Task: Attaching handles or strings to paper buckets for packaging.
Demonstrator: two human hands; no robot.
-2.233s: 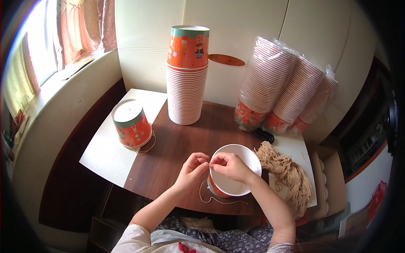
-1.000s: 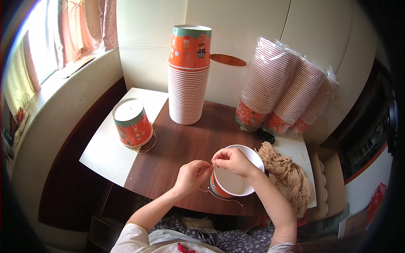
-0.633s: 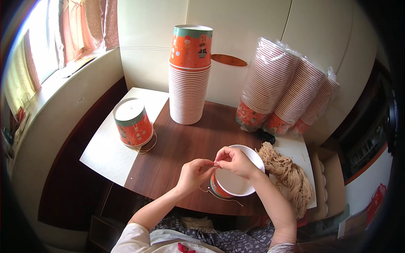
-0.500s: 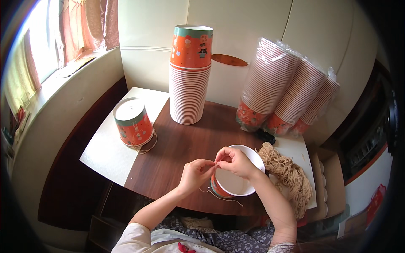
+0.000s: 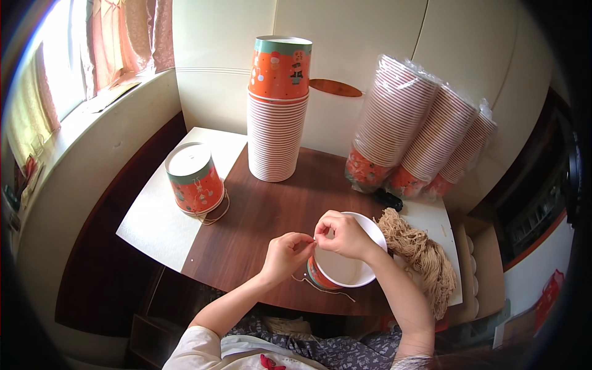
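A paper bucket [image 5: 347, 267], white inside and orange and green outside, stands open side up at the table's near edge. My left hand [image 5: 286, 254] is closed in a pinch at the left of its rim. Over the bucket's opening, my right hand [image 5: 345, 237] also pinches, its fingertips almost touching the left ones. Whatever lies between the fingertips is too small to make out. A thin tan cord [image 5: 325, 289] trails on the table below the left side of the bucket. Right of the bucket lies a thick hank of tan cord [image 5: 419, 259].
An upside-down orange bucket [image 5: 196, 184] with a cord loop stands at left. Behind is a tall stack of upside-down buckets [image 5: 277, 129]. Plastic-wrapped bucket stacks [image 5: 398, 120] lean at the back right, beside a small black object [image 5: 387, 199]. A cardboard box [image 5: 490, 271] sits beyond the table's right edge.
My right hand's fingers have shifted slightly and curled more tightly, the fingertips a little apart from the left ones. My left hand and the bucket stay in place.
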